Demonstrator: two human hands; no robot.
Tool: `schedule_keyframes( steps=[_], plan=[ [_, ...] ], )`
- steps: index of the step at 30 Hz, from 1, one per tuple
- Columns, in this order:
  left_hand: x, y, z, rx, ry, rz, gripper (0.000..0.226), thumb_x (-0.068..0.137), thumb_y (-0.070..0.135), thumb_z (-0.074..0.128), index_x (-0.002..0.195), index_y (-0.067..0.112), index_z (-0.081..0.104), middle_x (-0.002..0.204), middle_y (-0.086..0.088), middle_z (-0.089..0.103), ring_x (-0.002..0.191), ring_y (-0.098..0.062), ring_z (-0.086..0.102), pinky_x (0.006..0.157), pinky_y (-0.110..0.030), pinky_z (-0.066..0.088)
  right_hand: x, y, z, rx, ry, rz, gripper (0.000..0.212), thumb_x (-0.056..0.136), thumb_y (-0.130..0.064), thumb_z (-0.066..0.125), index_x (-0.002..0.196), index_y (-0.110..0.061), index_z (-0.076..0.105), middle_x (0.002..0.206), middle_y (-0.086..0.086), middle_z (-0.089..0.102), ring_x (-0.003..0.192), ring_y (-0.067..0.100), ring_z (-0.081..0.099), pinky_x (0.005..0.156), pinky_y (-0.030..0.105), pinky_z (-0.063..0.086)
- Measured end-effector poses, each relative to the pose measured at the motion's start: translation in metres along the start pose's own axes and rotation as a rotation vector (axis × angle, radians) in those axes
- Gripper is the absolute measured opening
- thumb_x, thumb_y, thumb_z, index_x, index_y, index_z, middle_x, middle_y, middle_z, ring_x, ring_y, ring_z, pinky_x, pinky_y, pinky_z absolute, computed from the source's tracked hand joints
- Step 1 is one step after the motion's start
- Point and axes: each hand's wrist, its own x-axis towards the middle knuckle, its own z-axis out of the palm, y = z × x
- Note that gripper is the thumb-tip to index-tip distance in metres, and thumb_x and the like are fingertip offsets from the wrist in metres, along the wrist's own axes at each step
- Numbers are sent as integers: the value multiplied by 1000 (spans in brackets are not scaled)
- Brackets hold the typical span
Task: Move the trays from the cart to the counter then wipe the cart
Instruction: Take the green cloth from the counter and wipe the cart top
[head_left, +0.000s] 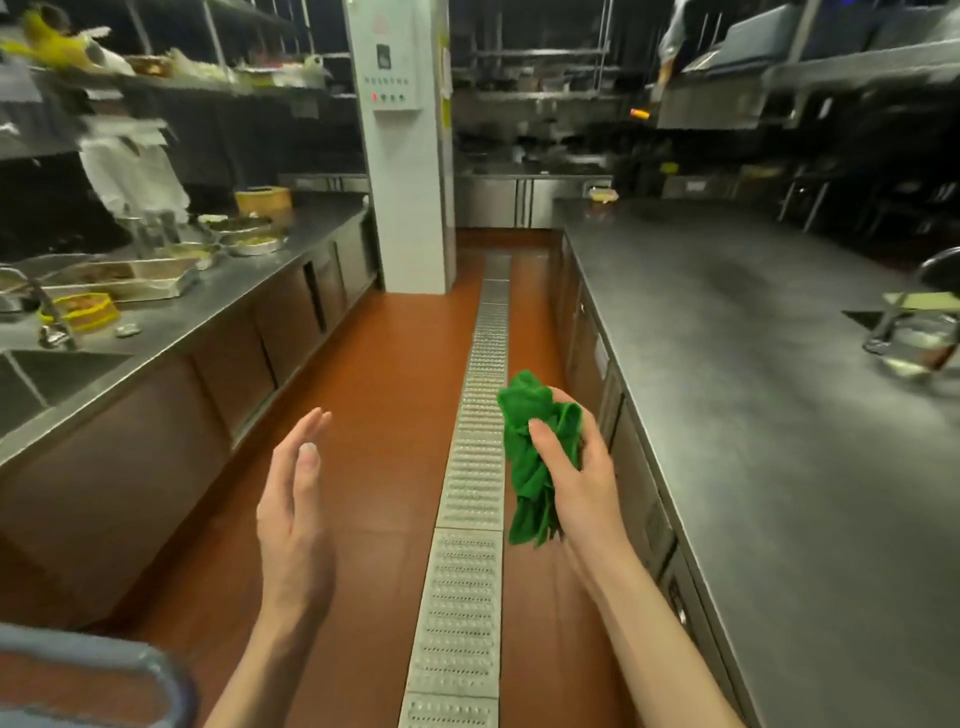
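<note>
My right hand (576, 473) grips a crumpled green cloth (535, 452) in the aisle, beside the right steel counter (753, 389). To its left my left hand (296, 499) is held flat, fingers straight and slightly apart, holding nothing. A grey rounded cart corner (104, 670) shows at the bottom left edge of the frame. Metal trays with food (119, 278) rest on the left counter (218, 312). Most of the cart is out of frame.
A metal floor drain grate (467, 519) runs down the red-floored aisle between the two counters. A sink with a faucet (47, 327), a yellow basket and bowls are on the left. A white pillar (405, 156) stands ahead. A glass jug (914, 343) sits far right.
</note>
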Motion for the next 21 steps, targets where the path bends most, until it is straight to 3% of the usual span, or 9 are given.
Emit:
schedule_keyframes(
  steps=[5,11,15,21],
  plan=[
    [39,-18,83,-63,-151,-19,60,100,66,36,147,33,54,148,14,60,143,-7,50,123,-53,35,52,9,-65,-44,180,-61,41,89,-24,79,125,-35,66,122,-8,73,115,13,69,102,43,55],
    [105,-57,185,-183,-297,-37,59,101,66,35,148,35,52,148,19,58,140,-1,51,122,-48,37,132,13,-113,-100,349,-92,38,88,-15,79,118,-35,70,116,-5,76,111,17,72,92,36,58],
    [157,-86,249,-274,-387,-56,53,105,58,35,149,33,52,149,19,58,142,-2,50,123,-46,36,206,15,-126,-136,418,-123,32,92,-14,75,119,-31,69,113,-9,76,107,10,72,83,24,59],
    [246,-135,336,-317,-491,-93,54,104,59,35,149,34,53,151,18,57,145,-6,49,125,-48,33,325,37,-134,-124,497,-124,26,97,-17,69,122,-26,67,116,-6,75,109,11,71,85,25,58]
  ],
)
